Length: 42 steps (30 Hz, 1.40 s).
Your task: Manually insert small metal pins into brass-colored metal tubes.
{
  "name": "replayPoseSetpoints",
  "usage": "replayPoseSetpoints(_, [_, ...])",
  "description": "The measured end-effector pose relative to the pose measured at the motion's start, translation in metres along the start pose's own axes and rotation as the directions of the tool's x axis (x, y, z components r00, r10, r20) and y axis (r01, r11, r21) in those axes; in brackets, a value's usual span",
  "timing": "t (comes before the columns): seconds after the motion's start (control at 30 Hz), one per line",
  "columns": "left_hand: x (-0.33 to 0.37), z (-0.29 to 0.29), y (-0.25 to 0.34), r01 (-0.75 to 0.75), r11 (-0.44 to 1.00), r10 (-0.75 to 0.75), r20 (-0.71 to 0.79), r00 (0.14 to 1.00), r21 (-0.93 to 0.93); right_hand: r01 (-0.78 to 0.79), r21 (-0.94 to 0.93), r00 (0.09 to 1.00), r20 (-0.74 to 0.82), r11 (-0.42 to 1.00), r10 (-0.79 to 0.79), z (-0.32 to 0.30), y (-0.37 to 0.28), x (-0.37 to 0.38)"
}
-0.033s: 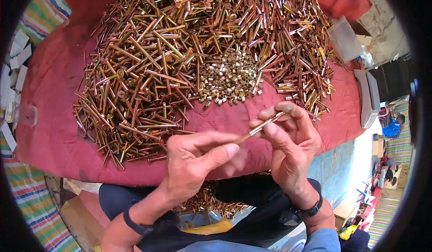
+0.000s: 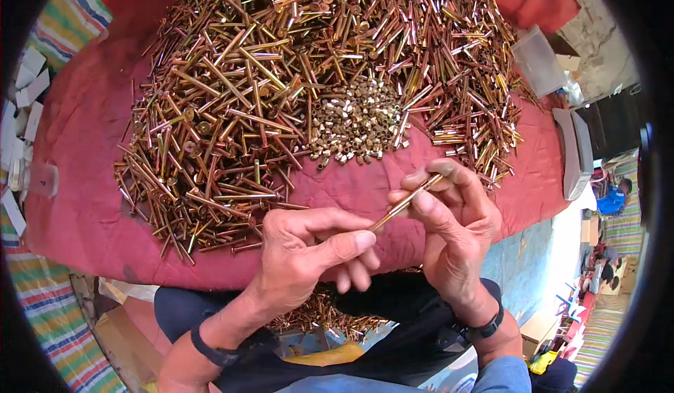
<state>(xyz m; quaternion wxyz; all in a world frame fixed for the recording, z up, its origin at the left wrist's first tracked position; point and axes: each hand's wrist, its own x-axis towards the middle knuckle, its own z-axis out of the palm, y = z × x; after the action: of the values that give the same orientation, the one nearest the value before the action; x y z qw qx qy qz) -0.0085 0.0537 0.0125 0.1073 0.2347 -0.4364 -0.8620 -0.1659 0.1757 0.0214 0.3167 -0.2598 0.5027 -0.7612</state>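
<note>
Over the near edge of the red cloth, my two hands share one thin brass-coloured piece. My left hand [image 2: 309, 249] is closed on its lower end, thumb and forefinger pinching a bolt [image 2: 382, 222]. Fingers of my right hand [image 2: 456, 217] are wrapped round the upper part, which looks like a metal sleeve [image 2: 401, 204] in line with the bolt. Where the two meet is too small to make out fully. Just beyond the hands lies a heap of small pale nuts [image 2: 358, 122]. Loose bolts [image 2: 210, 161] are piled to its left, and tubular sleeves [image 2: 470, 105] to its right.
The padded red cloth [image 2: 77, 182] lies under the heaps. At the right stand a clear plastic box [image 2: 539, 63] and a grey-white case [image 2: 574, 154]. More metal pieces [image 2: 330, 316] lie below, between my knees. A person in blue [image 2: 613, 200] is far off right.
My left hand's lower fingers, blurred before, now show clearly and curl below the thumb. The piece has turned or shifted slightly; my right hand stays nearly in place.
</note>
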Motion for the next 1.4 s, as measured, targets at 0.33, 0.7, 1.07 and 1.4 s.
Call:
replayPoseSetpoints(0.33, [0.006, 0.001, -0.018, 0.155, 0.859, -0.140, 0.067, 0.988, -0.489, 0.574, -0.564, 0.799, 0.544, 0.593, -0.256, 0.012, -0.001, 0.007])
replayPoseSetpoints(0.7, [0.003, -0.006, -0.014, 0.144, 0.921, -0.131, 0.059, 0.990, -0.362, 0.479, -0.857, 0.876, 0.453, 0.190, -0.164, -0.018, 0.038, 0.052])
replayPoseSetpoints(1.07, [-0.004, -0.011, -0.003, 0.140, 0.935, -0.156, -0.024, 0.987, -0.325, 0.534, -0.734, 0.832, 0.545, -0.420, 0.104, -0.018, 0.032, 0.051])
replayPoseSetpoints(1.4, [-0.007, -0.013, 0.004, 0.122, 0.943, -0.145, -0.053, 0.988, -0.311, 0.645, -0.752, 0.764, 0.637, -0.135, 0.100, -0.010, 0.020, 0.047])
